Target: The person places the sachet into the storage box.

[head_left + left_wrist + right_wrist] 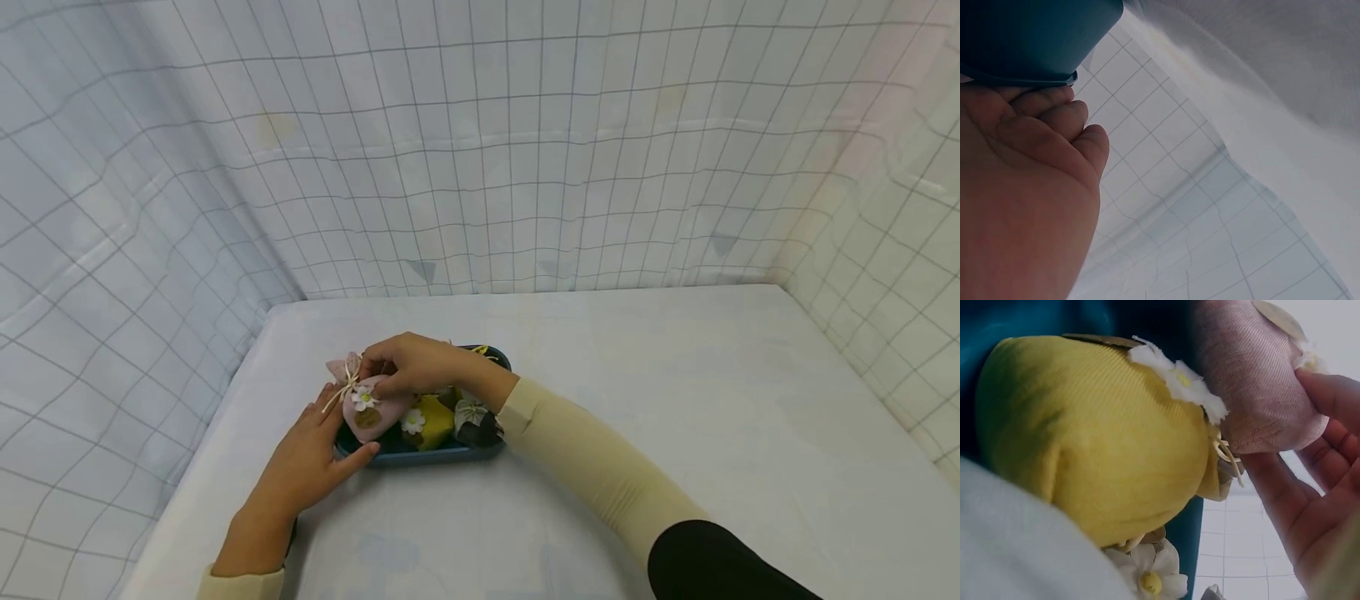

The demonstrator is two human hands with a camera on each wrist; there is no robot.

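A pink drawstring sachet point(375, 414) with white flowers and a cream cord leans tilted at the left end of a blue oval tray point(442, 457). My right hand point(412, 364) grips it between thumb and fingers from above. In the right wrist view, the thumb touches the pink cloth near the flower. My left hand point(303, 462) rests against the tray's left end, thumb spread along the front rim. From the left wrist, its fingers point(1066, 119) show just under the rim. Beside the pink sachet lies a yellow sachet point(1104, 437) with a white flower.
A dark sachet with a grey flower point(472, 421) sits to the right in the tray, partly behind my right wrist. More flowers point(1150, 581) show past the yellow sachet. The tray stands on a white-covered table point(637, 375), with checked cloth point(525, 167) hanging behind and at both sides.
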